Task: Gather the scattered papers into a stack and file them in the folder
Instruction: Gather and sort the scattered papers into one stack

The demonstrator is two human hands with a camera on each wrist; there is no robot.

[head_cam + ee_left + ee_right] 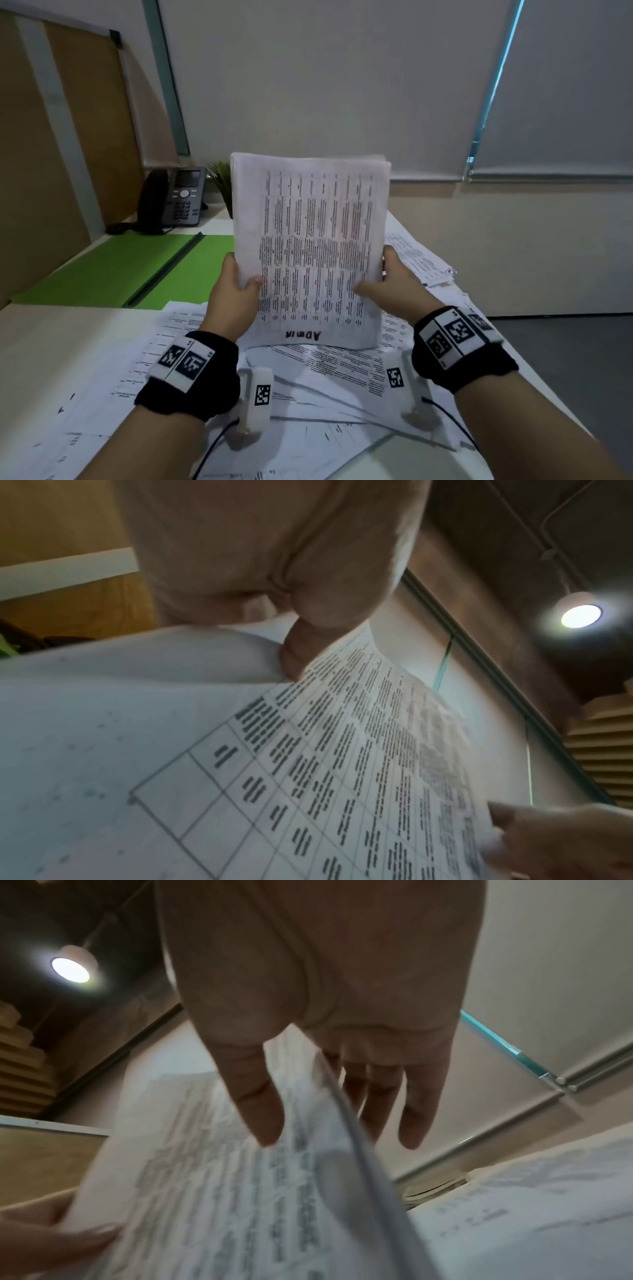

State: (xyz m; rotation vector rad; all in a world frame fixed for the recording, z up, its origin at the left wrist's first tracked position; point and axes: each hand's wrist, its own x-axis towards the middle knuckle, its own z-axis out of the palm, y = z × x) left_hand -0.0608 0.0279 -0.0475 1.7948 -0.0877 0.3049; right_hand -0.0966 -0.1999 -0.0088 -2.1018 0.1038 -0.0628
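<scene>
The thick stack of white printed sheets (310, 246) stands on its short edge in the middle of the bench (51, 349), its foot resting on loose papers, handwritten "Admin" upside down near the bottom. The left hand (236, 291) pinches its left edge, thumb in front, fingers (298, 653) behind; the right hand (394, 284) clasps the right edge with thumb on the face and straighter fingers (416, 1118) behind. To square it well, I would loosen both grips a little and tap the lower edge down on a flat spot, since the top corners look fanned. More scattered white printed sheets (325, 394) lie near and to the right, likely shifting under the tapping. The open green card folder (113, 270) waits far left, unobstructed; beyond it a black desk phone (178, 202) and a small green plant (222, 185)
</scene>
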